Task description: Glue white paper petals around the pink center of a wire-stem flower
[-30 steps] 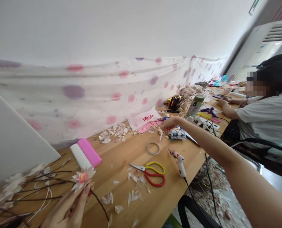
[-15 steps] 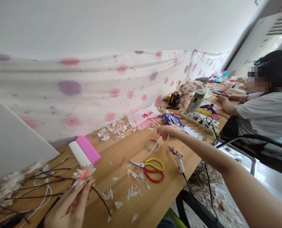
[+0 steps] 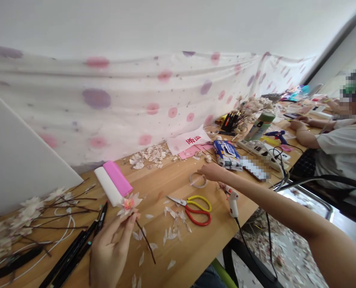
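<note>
My left hand (image 3: 113, 244) pinches an artificial flower (image 3: 129, 204) just below its head. The flower has pale pointed petals and a pink centre, and its thin brown stem (image 3: 146, 242) slants down to the right. Farther off, my right hand (image 3: 210, 172) reaches low over the table with bent fingers at a thin whitish stick (image 3: 195, 182), which lies across a grey ring (image 3: 199, 185). Scissors (image 3: 192, 208) with one yellow and one red handle rest open between my hands. Loose pale petals (image 3: 171, 228) are scattered below them.
A white glue gun (image 3: 232, 202) lies by the table's right edge, its cord hanging down. Pink and white paper rolls (image 3: 117, 182), black markers (image 3: 72, 252) and stemmed flowers (image 3: 32, 210) are at left. A co-worker (image 3: 342, 140) sits at right.
The view has shifted, so the table's things appear farther right and more markers show at left. My right hand has lowered, and the whitish stick lies flatter. My left hand still holds the flower.
</note>
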Motion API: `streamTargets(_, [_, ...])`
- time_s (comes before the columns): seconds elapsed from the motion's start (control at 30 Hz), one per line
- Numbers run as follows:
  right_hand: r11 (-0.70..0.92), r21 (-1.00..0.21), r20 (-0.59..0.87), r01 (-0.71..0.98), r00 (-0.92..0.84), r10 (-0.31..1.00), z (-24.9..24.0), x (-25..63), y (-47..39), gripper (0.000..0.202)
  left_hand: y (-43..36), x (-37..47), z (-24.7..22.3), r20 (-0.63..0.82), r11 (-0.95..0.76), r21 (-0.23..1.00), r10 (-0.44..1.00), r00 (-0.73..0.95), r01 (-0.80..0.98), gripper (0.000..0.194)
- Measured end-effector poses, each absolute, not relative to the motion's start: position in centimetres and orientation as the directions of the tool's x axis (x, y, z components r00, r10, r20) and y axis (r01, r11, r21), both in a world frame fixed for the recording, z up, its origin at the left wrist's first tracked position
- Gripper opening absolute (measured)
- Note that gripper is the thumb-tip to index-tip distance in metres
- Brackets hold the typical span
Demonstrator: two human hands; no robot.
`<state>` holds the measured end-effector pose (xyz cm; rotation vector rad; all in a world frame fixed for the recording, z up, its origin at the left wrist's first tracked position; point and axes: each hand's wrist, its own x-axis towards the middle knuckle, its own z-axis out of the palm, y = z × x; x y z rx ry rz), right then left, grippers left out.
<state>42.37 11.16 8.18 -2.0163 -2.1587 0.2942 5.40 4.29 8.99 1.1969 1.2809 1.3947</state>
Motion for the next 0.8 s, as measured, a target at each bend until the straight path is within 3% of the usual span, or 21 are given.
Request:
streamTargets(0.23, [0.069,-0.512,0.257,0.856,0.075,0.964,11.1,45.7,5.5,0.029,4.6,10.8,8.3,-0.153,0.178,0.947,0.982,0.112,-0.267,0.037])
streamTargets(0.4, [0.017,-0.611,0.497,0.791,0.367,0.786,9.2,46.2,-2.1,0.035,3.4,17.0,5.7,-0.295,0.38,0.869,0.912,0.284,-0.318,0.051])
streamTargets(0.5, [-0.006,-0.631,0.566,0.776,0.466,0.68,6.7,45.3,-6.2,0.026,2.1,20.8,4.0,-0.339,0.435,0.854,0.881,0.33,-0.285,0.051])
streamTargets(0.63, [0.006,-0.654,0.579,0.756,0.496,0.647,3.9,44.1,-9.2,0.021,0.4,26.0,2.1,-0.377,0.448,0.883,0.854,0.359,-0.138,0.025])
streamTargets(0.8, [-0.005,-0.692,0.552,0.722,0.534,0.641,1.8,43.7,-9.9,0.016,-0.8,31.6,0.1,-0.35,0.355,0.933,0.865,0.359,0.053,0.035])
